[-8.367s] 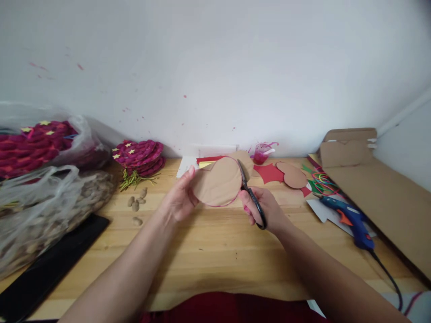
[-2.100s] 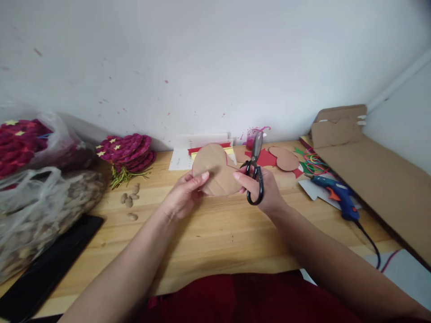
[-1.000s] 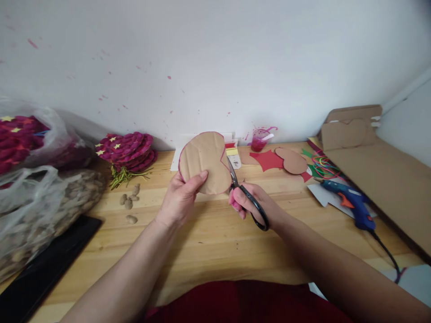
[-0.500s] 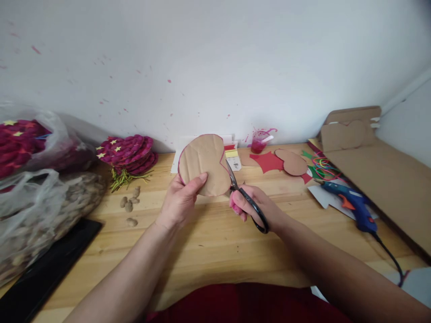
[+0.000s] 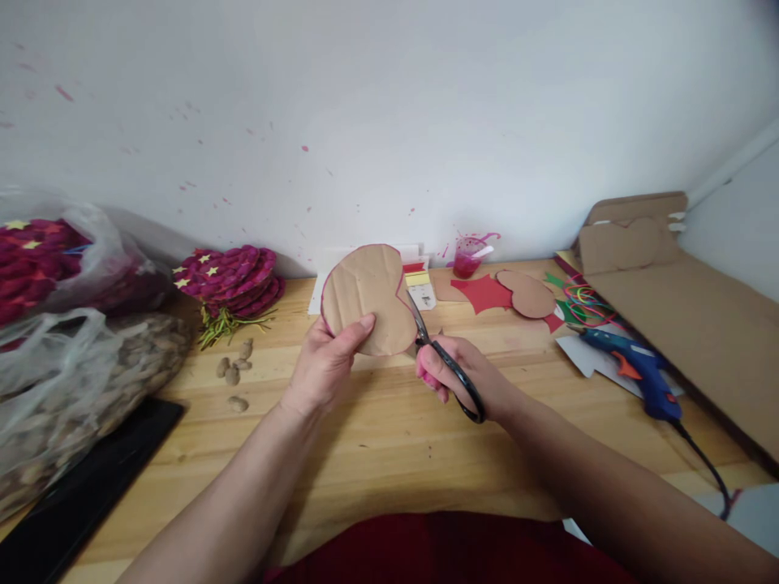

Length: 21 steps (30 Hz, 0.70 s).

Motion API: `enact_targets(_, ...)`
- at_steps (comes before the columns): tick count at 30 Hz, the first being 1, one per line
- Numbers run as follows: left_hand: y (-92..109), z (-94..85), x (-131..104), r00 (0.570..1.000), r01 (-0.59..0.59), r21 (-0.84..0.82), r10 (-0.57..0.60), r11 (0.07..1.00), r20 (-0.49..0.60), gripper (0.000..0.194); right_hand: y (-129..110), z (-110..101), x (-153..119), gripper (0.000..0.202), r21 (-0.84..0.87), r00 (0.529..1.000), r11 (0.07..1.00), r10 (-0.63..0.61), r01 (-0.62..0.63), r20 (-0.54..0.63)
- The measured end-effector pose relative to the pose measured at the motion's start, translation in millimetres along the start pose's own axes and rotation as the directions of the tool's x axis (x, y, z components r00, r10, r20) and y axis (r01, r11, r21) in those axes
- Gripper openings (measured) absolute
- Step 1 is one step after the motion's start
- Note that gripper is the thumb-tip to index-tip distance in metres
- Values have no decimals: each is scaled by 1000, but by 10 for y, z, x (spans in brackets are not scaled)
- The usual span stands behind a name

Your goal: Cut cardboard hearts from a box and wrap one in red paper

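My left hand (image 5: 329, 357) pinches the lower left edge of a heart-shaped cardboard piece (image 5: 365, 292), its thumb lying on top. A purple-red line runs along the outline of the cardboard, which is raised above the table and tilted. In my right hand (image 5: 454, 369) is a pair of black-handled scissors (image 5: 458, 377), fingers wrapped around the handles. The blades lie along the right edge of the cardboard, just below its notch. Whether they touch the cardboard is hard to make out.
Right: a blue glue gun (image 5: 651, 377), coloured cords (image 5: 587, 302), a cardboard heart (image 5: 529, 294), red paper (image 5: 484, 292) and a large cardboard box (image 5: 687, 316). A cup of red paint (image 5: 468, 258) stands at the back. Left: peanuts (image 5: 232, 373), a bag of peanuts (image 5: 139, 365) and stacked purple decorations (image 5: 228, 280).
Almost nothing differs. The cardboard and both hands keep nearly the same place, with the scissors still at the right edge.
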State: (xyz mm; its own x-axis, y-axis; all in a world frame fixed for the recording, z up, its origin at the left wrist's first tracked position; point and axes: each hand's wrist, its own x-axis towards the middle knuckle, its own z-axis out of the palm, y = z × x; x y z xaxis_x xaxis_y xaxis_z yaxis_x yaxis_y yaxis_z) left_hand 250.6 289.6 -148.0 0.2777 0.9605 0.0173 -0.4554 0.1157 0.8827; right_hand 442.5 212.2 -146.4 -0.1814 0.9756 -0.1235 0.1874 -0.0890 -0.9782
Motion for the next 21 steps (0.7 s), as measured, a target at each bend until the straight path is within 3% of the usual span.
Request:
enact_targets(8,-24,-26,7,1000,-12,18,12,1000,-13,61,-25,-18,-15,53,-88,998,995,-50,47,-29)
enact_targets(21,-2,-38,12,1000,-5,32,6,999,-15,57,-71,13,-39,59,-55,998,998,-33,30,-51)
